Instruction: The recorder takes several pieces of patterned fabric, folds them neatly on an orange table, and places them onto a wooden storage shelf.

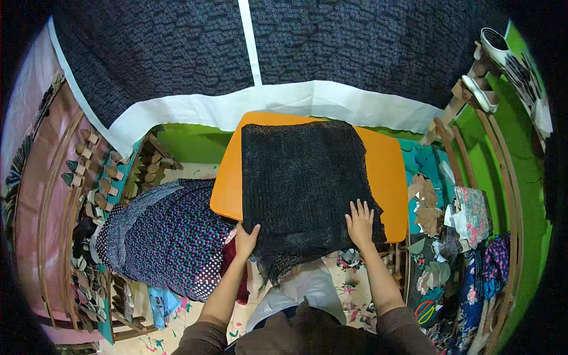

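Note:
A black textured cloth (pixel 305 177) is spread over an orange tabletop (pixel 387 177), with its lower end hanging over the near edge toward my lap. My right hand (pixel 360 226) lies flat on the cloth near its right edge, fingers spread. At the cloth's lower left corner is my left hand (pixel 246 241), its thumb apart from the fingers and resting against the cloth's edge. Its fingers are partly hidden, but no grip on the cloth shows.
Patterned fabrics (pixel 171 236) are heaped left of the table. A wooden shoe rack (pixel 109 183) stands beyond them. On the right, cloth scraps (pixel 435 272) and scissors with coloured handles (pixel 425 312) lie near a wooden rack (pixel 503 160). A dark patterned curtain (pixel 355 47) hangs behind.

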Tool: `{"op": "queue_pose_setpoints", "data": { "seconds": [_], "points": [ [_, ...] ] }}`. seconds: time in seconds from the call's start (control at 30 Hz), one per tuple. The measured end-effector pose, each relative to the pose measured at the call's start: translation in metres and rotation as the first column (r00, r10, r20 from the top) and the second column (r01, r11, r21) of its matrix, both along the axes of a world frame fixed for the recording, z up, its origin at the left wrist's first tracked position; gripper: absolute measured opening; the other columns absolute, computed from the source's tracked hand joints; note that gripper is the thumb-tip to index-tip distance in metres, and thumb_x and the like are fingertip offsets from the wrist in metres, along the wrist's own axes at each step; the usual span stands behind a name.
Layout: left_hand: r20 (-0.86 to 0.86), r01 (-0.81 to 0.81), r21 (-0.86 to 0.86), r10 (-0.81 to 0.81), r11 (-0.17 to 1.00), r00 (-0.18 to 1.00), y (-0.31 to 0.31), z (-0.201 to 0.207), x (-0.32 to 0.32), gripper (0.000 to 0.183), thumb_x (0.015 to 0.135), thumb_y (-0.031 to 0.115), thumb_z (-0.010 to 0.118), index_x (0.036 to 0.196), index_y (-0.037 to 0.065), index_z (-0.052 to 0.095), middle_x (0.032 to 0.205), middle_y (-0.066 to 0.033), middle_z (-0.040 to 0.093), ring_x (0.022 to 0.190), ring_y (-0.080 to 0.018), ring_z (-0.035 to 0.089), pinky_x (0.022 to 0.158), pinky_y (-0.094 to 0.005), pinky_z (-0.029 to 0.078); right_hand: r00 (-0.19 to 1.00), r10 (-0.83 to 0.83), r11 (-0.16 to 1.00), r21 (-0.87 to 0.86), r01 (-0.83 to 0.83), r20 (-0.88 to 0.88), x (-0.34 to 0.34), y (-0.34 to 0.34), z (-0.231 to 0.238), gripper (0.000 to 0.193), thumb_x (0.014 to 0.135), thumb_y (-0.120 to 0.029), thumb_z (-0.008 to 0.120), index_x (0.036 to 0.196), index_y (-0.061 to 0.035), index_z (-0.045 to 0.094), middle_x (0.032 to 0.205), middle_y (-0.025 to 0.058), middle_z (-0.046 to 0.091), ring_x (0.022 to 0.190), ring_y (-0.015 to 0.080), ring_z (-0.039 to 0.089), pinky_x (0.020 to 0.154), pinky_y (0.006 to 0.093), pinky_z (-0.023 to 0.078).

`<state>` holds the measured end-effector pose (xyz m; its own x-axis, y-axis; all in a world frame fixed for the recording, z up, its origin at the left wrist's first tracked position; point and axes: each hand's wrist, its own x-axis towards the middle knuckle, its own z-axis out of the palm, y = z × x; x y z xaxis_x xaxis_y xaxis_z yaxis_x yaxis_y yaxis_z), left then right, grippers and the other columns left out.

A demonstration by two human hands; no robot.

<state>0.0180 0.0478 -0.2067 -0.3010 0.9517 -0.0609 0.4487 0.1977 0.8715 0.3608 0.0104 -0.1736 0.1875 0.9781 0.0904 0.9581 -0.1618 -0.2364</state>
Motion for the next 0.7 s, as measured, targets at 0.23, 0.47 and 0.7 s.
{"op": "queue_pose_setpoints", "data": {
  "seconds": [0.23, 0.47, 0.7],
  "points": [
    [0.356, 0.124, -0.133, -0.07, 0.983, 0.932, 0.002, 0.015, 0.008, 0.036, 0.074, 0.012, 0.067, 0.104, -0.005, 0.058, 0.098, -0.0158, 0.064, 0.086, -0.0246, 0.062, 0.079, -0.0316, 0.045, 0.833, 0.521, 0.853, 0.074, -0.517, -0.188, -0.082, -0.022, 0.027, 0.072, 0.081, -0.046, 0.053, 0.134, -0.0021, 0.031, 0.138, 0.0188, 0.032, 0.13, 0.0343, 0.026, 0.106, 0.0504, 0.017],
    [0.628, 0.548, -0.026, -0.413, 0.836, 0.659, 0.016, 0.049, 0.039, 0.053, 0.09, 0.038, 0.049, 0.117, -0.007, 0.045, 0.119, -0.0166, 0.05, 0.108, -0.0246, 0.047, 0.094, -0.0334, 0.035, 0.726, 0.468, 0.87, 0.118, -0.479, -0.504, -0.161, -0.01, 0.037, 0.105, 0.069, -0.042, 0.07, 0.14, 0.0002, 0.005, 0.138, 0.033, 0.019, 0.129, 0.042, 0.022, 0.105, 0.0443, 0.024],
    [-0.743, 0.684, 0.285, -0.296, 0.672, 0.6, -0.019, 0.092, 0.014, 0.063, 0.068, 0.01, 0.064, 0.125, 0.004, 0.039, 0.119, -0.0194, 0.048, 0.117, -0.0367, 0.04, 0.099, -0.045, 0.031, 0.77, 0.42, 0.885, 0.029, -0.465, -0.48, -0.14, -0.002, 0.052, 0.058, 0.07, -0.003, 0.049, 0.127, -0.0049, 0.04, 0.107, 0.0254, 0.056, 0.095, 0.0393, 0.055, 0.082, 0.0461, 0.044]
  ]
}}
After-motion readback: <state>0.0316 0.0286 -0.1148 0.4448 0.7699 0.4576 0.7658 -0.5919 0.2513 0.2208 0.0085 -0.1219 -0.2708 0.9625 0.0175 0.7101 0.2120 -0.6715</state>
